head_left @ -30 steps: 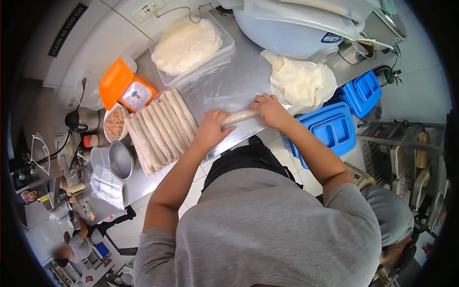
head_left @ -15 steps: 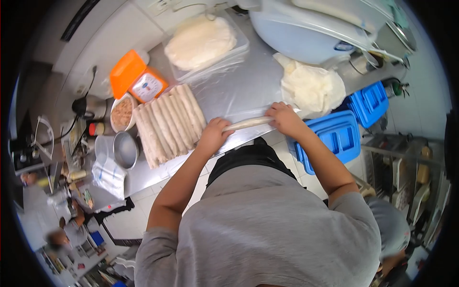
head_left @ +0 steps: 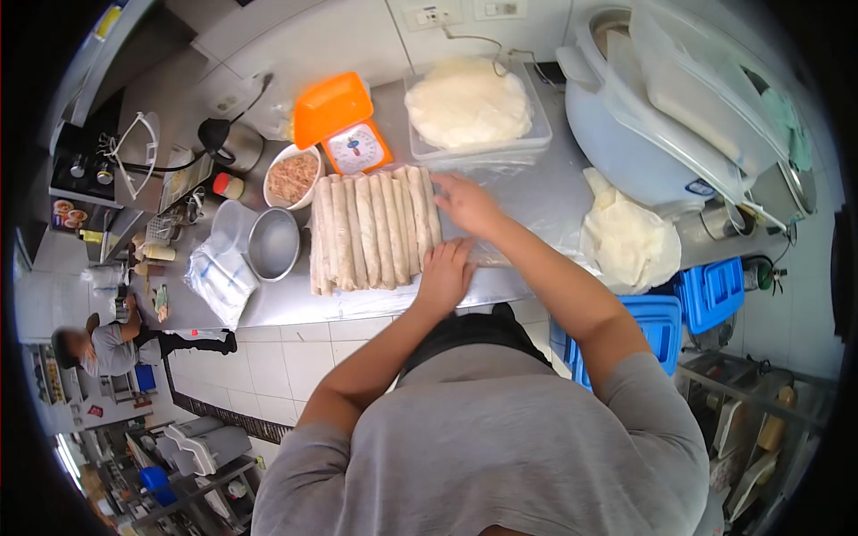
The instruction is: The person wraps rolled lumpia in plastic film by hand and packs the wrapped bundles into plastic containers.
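A stack of long, pale uncooked spring rolls lies side by side on the steel worktop. My left hand rests at the near end of the rightmost roll, fingers outstretched against its side. Higher up, near the far end of that same roll, my right hand has its fingers apart and their tips at the roll's edge. Neither hand is wrapped round a roll. Clear plastic sheeting covers the worktop to the right, and a crumpled pile of thin pale wrappers sits beyond it.
Behind the rolls stand a bowl of pinkish filling, an orange scale and a clear tub of pale round sheets. A metal bowl is at left. Blue lidded bins stand lower right. Another person is far left.
Both hands have moved left, from holding a single roll over the plastic to the stack's right side. That roll now appears to lie against the stack. The view has shifted left.
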Available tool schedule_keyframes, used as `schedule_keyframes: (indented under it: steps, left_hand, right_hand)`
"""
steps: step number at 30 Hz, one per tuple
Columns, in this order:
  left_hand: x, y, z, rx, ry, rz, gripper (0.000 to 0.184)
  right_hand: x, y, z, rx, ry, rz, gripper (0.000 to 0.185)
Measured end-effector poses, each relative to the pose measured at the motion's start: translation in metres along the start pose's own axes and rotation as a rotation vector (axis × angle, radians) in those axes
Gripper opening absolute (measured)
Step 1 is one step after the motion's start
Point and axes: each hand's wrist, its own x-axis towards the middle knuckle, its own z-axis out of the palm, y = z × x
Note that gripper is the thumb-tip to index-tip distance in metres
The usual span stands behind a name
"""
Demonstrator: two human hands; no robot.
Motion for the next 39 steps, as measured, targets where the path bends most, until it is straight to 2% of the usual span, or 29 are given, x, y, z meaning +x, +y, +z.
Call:
schedule_keyframes:
  steps: [2,5,8,11,13,14,17,19,20,23,26,29,30,32,33,36,39]
  left_hand:
    - [-0.016,0.002,-0.014,-0.053,-0.017,0.009,0.045]
    - [-0.035,0.001,-0.036,-0.114,0.011,-0.001,0.047]
    - [-0.051,-0.014,-0.057,-0.157,0.110,-0.063,0.050]
    - [-0.044,-0.025,-0.075,-0.235,0.278,-0.149,0.058]
    - [-0.023,-0.026,-0.078,-0.390,0.367,-0.210,0.064]
    - [-0.012,-0.031,-0.072,-0.492,0.336,-0.236,0.060]
    - [0.019,-0.041,-0.051,-0.791,0.164,-0.282,0.050]
    - [0.039,-0.044,-0.037,-0.958,-0.022,-0.298,0.044]
    - [0.046,-0.037,-0.032,-0.958,-0.019,-0.301,0.031]
    - [0.063,-0.030,-0.015,-0.813,-0.244,-0.181,0.027]
    - [0.071,-0.035,0.023,-0.632,-0.347,-0.019,0.028]
    - [0.071,-0.041,0.039,-0.453,-0.299,0.111,0.033]
    - [0.070,-0.034,0.035,-0.368,-0.263,0.157,0.033]
    - [0.059,-0.016,0.015,-0.199,-0.185,0.239,0.034]
    - [0.052,-0.012,0.012,-0.191,-0.217,0.250,0.033]
    - [0.038,-0.009,0.008,-0.221,-0.285,0.239,0.032]
    - [0.040,-0.024,0.014,-0.295,-0.365,0.154,0.034]
  right_hand:
    - [0.041,0.004,0.033,0.057,0.000,0.073,0.040]
    - [0.076,0.015,0.059,-0.172,-0.117,0.143,0.036]
    - [0.091,0.016,0.064,-0.188,-0.057,0.131,0.035]
    - [0.080,-0.021,0.023,0.020,-0.133,0.152,0.033]
    - [0.054,-0.053,-0.020,0.235,-0.056,0.108,0.030]
    - [0.039,-0.065,-0.043,0.337,-0.005,0.090,0.029]
    - [-0.009,-0.074,-0.118,0.483,0.091,0.283,0.028]
    - [-0.046,-0.029,-0.144,0.425,0.087,0.409,0.026]
    - [-0.065,-0.005,-0.149,0.404,0.084,0.468,0.026]
    - [-0.122,0.043,-0.146,0.434,0.048,0.616,0.021]
    - [-0.159,0.077,-0.132,0.281,0.022,0.710,0.020]
    - [-0.179,0.101,-0.113,-0.234,0.040,0.189,0.022]
    - [-0.179,0.091,-0.113,-0.262,0.030,0.190,0.030]
    - [-0.176,0.068,-0.114,-0.287,0.016,0.104,0.032]
    - [-0.177,0.062,-0.112,-0.298,0.005,0.057,0.033]
    - [-0.184,0.062,-0.109,-0.342,-0.090,0.062,0.037]
    - [-0.181,0.076,-0.116,-0.084,-0.183,0.285,0.037]
